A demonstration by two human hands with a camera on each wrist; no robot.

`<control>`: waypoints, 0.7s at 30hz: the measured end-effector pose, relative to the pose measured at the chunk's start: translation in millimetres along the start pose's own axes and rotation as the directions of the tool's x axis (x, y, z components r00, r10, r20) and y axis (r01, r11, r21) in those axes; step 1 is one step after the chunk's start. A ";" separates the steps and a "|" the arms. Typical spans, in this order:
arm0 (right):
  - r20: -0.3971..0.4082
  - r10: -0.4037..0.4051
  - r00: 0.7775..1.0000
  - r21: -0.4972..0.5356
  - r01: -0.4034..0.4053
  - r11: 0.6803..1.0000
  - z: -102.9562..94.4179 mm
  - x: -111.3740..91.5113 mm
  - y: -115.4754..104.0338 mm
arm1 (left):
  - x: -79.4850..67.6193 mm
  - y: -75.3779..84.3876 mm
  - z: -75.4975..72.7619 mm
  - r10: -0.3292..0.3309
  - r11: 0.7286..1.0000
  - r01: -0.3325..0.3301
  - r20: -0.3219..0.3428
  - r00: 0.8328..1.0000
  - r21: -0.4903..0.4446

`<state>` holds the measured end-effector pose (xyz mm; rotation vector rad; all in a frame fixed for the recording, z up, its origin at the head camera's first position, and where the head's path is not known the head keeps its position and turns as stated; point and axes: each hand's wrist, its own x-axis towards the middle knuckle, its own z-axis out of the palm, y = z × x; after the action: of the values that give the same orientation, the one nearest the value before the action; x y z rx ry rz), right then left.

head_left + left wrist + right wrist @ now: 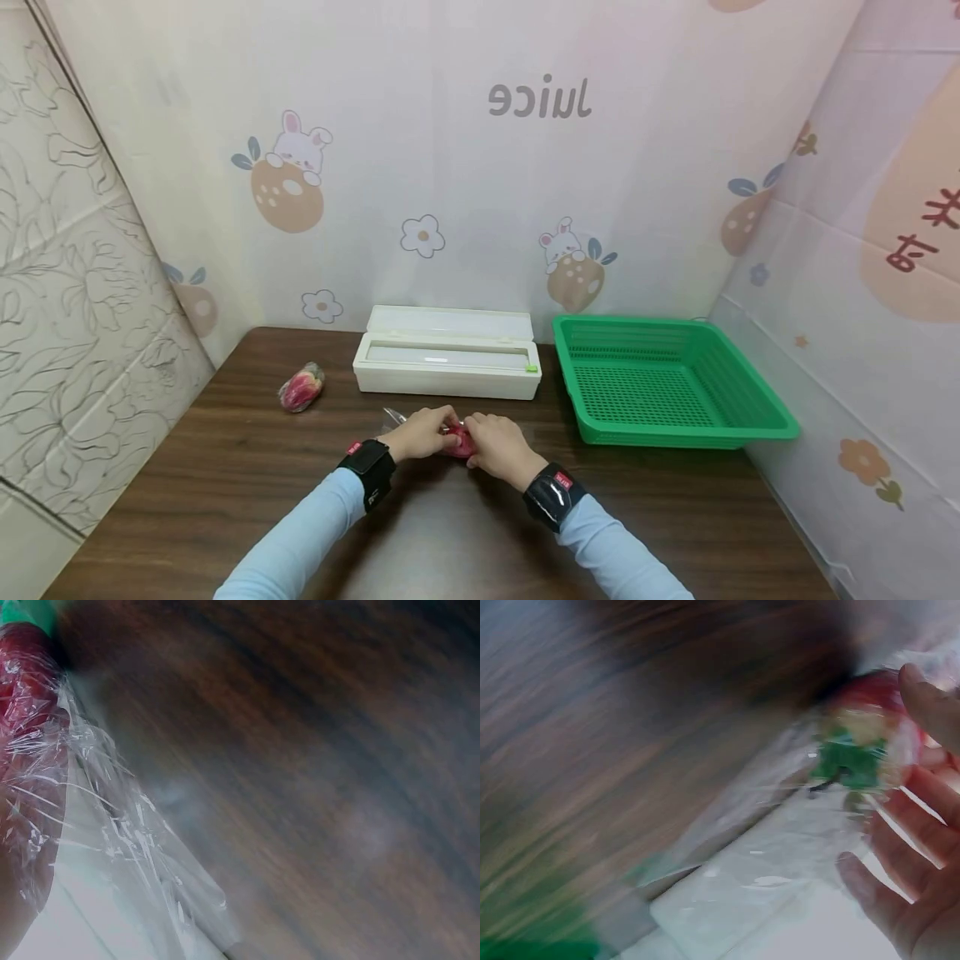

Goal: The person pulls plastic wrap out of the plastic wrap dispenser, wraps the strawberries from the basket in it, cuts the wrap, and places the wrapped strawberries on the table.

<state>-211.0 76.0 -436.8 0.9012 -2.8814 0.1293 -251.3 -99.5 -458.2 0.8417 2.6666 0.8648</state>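
Observation:
In front of the white box, both hands are around a red fruit (461, 442) with clear cling film (142, 832) about it. My left hand (424, 433) grips its left side, fingers bent over it. From the other side my right hand (501, 447) holds it, thumb near and fingers spread along the film in the right wrist view. A green leafy end (851, 761) shows there through the film. Loose film trails past the fruit in both wrist views. A second red and yellow fruit (302, 387), wrapped in film, lies at the table's left.
Behind the hands stands a white cling film dispenser (450, 382) with its lid raised and a green slider (532, 368) at its right end. A green plastic basket (690, 435) sits at the back right. Printed curtains rise behind and beside the brown wooden table (660, 517).

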 end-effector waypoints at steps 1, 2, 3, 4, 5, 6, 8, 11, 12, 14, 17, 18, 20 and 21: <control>-0.004 -0.010 1.000 -0.031 0.010 0.999 2.2 -0.5 1.0 | 0.4 0.0 0.5 -0.004 1.000 0.004 -0.002 1.000 0.002; -0.010 -0.020 1.000 -0.054 0.019 0.998 4.4 -0.6 2.2 | 0.7 0.0 1.1 -0.004 1.000 0.004 -0.006 1.000 0.005; -0.014 -0.026 1.000 -0.065 0.025 0.998 6.6 -0.3 3.7 | 1.1 -0.2 1.7 -0.007 1.000 0.007 -0.009 1.000 0.010; -0.018 -0.027 0.999 -0.065 0.026 0.998 8.8 0.0 5.3 | 1.8 -0.5 2.3 -0.012 1.000 0.012 -0.009 1.000 0.017; -0.019 -0.023 1.000 -0.058 0.022 0.998 10.0 0.2 6.8 | 2.3 -0.5 2.6 -0.015 1.000 0.015 -0.010 1.000 0.020; -0.021 -0.020 1.000 -0.048 0.019 0.999 11.4 0.6 8.6 | 2.9 -0.5 2.7 -0.015 1.000 0.015 -0.008 1.000 0.026; -0.019 -0.008 1.000 -0.011 0.008 1.000 13.9 2.9 10.6 | 2.2 -1.9 1.7 -0.015 0.999 0.015 0.001 1.000 0.043; -0.008 0.005 1.000 0.045 -0.004 0.999 14.9 7.0 12.9 | 0.1 -3.0 -3.4 -0.015 0.998 0.015 -0.001 1.000 0.057; -0.002 0.005 1.000 0.065 -0.004 0.998 14.8 8.6 13.4 | -1.0 -3.3 -5.8 -0.022 0.998 0.022 -0.008 1.000 0.065; 0.015 0.002 1.000 0.100 -0.003 0.995 14.1 12.0 14.0 | -3.4 -3.0 -10.6 -0.037 0.996 0.039 -0.033 0.999 0.077; 0.056 0.009 0.998 0.137 -0.017 0.990 12.3 15.6 14.7 | -5.4 -1.2 -14.5 -0.036 0.995 0.041 -0.053 0.998 0.092; 0.073 0.016 0.997 0.144 -0.026 0.989 12.3 16.5 15.1 | -5.5 -0.8 -14.1 -0.027 0.994 0.033 -0.050 0.998 0.105; 0.104 0.030 0.994 0.142 -0.045 0.989 11.5 17.9 15.5 | -5.6 -0.7 -10.9 -0.001 0.990 0.007 -0.042 0.999 0.141; 0.118 0.037 0.992 0.144 -0.054 0.988 10.9 18.5 15.4 | -5.6 -0.8 -8.6 0.009 0.986 -0.003 -0.038 0.999 0.165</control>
<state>-235.9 76.9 -445.8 0.8948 -3.0338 0.3074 -250.2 -107.3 -451.7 0.8778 2.8008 0.6747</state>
